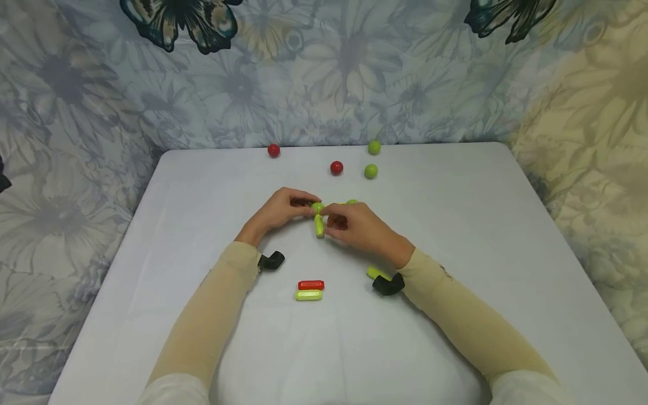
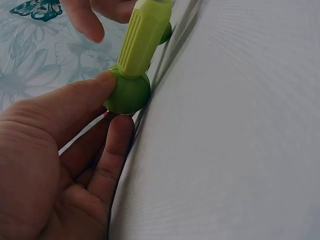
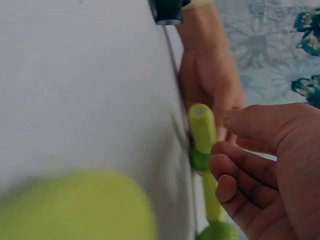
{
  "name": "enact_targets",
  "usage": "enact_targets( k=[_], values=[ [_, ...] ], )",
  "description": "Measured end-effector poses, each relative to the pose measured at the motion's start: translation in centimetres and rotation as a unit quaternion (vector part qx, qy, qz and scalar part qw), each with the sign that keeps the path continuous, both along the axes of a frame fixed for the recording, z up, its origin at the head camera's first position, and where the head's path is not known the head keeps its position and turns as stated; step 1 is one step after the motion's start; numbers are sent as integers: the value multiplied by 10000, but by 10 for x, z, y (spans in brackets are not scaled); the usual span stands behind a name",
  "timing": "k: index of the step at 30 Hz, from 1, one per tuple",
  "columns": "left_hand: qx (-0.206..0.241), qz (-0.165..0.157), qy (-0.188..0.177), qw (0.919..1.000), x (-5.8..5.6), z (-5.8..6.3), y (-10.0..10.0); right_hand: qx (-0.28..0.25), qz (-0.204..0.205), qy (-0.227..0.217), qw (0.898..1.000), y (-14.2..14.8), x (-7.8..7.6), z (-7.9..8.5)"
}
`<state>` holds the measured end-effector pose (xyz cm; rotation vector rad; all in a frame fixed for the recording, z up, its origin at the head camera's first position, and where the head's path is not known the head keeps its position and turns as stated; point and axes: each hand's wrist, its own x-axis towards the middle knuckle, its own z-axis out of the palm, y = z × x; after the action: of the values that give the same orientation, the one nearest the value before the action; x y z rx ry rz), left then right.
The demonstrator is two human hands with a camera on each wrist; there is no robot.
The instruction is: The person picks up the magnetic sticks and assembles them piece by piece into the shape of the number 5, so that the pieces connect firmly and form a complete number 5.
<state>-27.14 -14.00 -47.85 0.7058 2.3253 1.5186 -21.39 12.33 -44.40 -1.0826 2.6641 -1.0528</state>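
Observation:
My left hand (image 1: 283,211) pinches a green ball (image 2: 129,94) between thumb and fingers. From this ball a ribbed yellow-green stick (image 2: 142,40) juts out, pointing toward the near side of the table. A second yellow-green stick (image 3: 212,197) runs from the ball to another green ball (image 3: 219,232), mostly behind my right hand in the head view. My right hand (image 1: 361,228) is beside the jutting stick, its fingers loosely bent. A small gap shows between its fingertips and the stick in the left wrist view.
Two red balls (image 1: 274,150) (image 1: 336,167) and two green balls (image 1: 374,147) (image 1: 371,171) lie toward the far edge. Nearer are a red stick (image 1: 311,285) and a yellow-green stick (image 1: 309,295), side by side. Another yellow-green stick (image 1: 377,273) lies by my right wrist, partly hidden by its camera (image 1: 388,285).

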Motion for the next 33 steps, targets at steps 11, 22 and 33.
enact_targets(
  k=[11,22,33],
  values=[
    [-55,51,-94,9999,-2,-1,1,-300,-838,315,9955,52,-24,37],
    [-6,7,-102,9999,0,-2,0,-215,-1521,647,9860,90,-68,40],
    [84,-15,-68,9999,1,-2,-1,-150,-1836,250,9826,92,-100,13]
  ],
)
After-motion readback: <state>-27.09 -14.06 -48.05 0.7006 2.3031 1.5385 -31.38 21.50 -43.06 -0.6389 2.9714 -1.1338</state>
